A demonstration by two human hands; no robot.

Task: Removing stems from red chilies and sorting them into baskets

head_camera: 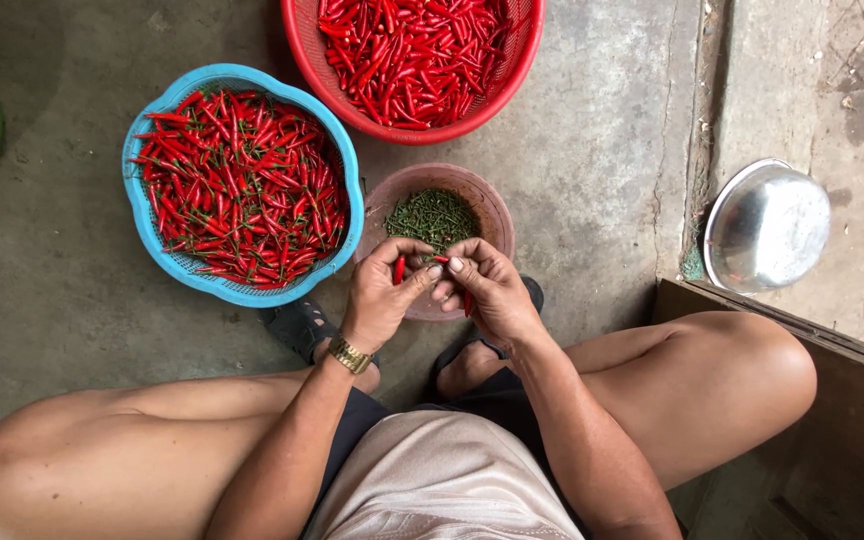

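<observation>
Destemming chillies over the pink bowl [497, 215] of green stems. Left hand [384, 295] pinches one red chilli [399, 270]; right hand [487, 290] grasps another [468, 302], fingertips apparently on a stem. Next: a clean pull, stem dropped in bowl. Blue basket [344, 150] left of bowl, red basket [302, 45] beyond, steel basin [767, 225] right. Nothing blocking.

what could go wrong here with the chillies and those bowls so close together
The left hand and right hand pinch small red chillies bare, so juice may well irritate skin. They work above the pink bowl of green stems, so a whole chilli could drop in among them. The blue basket is heaped to its rim and sits beside a foot; a nudge might spill it.
</observation>
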